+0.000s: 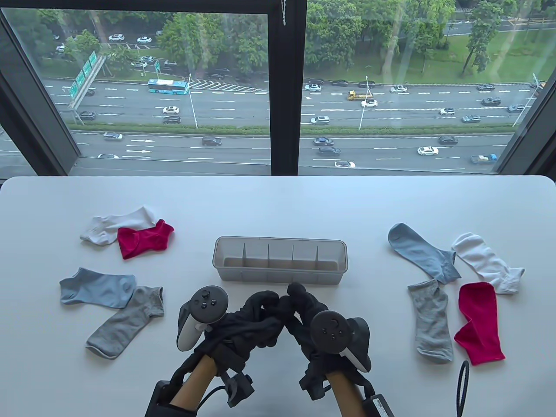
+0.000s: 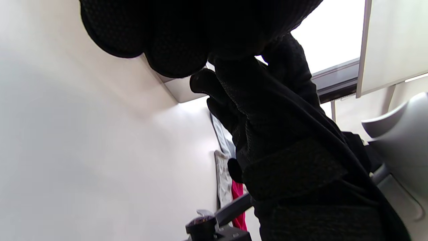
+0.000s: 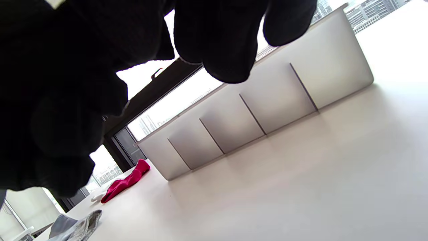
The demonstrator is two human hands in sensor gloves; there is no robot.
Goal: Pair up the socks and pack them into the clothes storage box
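The clothes storage box (image 1: 280, 260), a translucent grey tray split by dividers into a row of compartments, sat at the middle of the white table (image 1: 278, 195), and nothing could be seen in its compartments. Just in front of the box, on the person's side, the left hand (image 1: 256, 310) and the right hand (image 1: 304, 310) met, both with fingers curled around a bundle of dark socks (image 1: 260, 330) held between them above the tabletop; how many socks made up the bundle could not be told, since the fabric blended with the black gloves. To the left of the box lay a white sock (image 1: 115, 223) with a red sock (image 1: 145, 239) overlapping its lower edge, and nearer the person a light blue sock (image 1: 97, 288) touching a grey sock (image 1: 126, 321). To the right of the box lay another light blue sock (image 1: 423, 254), another white sock (image 1: 488, 263), another grey sock (image 1: 430, 321) and another red sock (image 1: 478, 323), close together. In the right wrist view the box's (image 3: 267, 110) side wall with its dividers stood just beyond the curled fingers (image 3: 220, 40).
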